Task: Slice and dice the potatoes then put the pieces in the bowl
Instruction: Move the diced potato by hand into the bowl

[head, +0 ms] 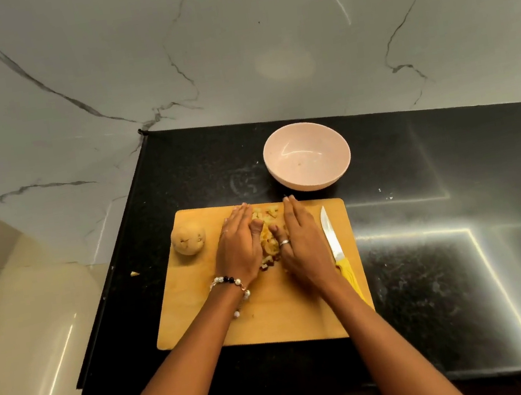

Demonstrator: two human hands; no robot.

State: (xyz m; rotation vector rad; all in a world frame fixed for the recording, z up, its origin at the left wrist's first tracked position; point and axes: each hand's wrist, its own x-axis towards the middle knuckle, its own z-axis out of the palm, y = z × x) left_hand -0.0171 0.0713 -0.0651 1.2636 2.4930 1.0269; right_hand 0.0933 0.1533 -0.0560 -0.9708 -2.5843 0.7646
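Note:
A heap of diced potato pieces (269, 237) lies in the middle of the wooden cutting board (201, 309). My left hand (239, 246) and my right hand (300, 242) stand on either side of the heap with straight fingers, pressing against it. One whole potato (188, 239) sits at the board's left edge. The knife (337, 246), with a yellow handle, lies on the board's right side, beside my right hand. Just behind the board stands the pink bowl (307, 155), with nothing visible inside it.
The board lies on a black counter (424, 205) whose left edge drops off to a beige floor. One stray potato piece (134, 273) rests on the counter left of the board. A marble wall rises behind the bowl.

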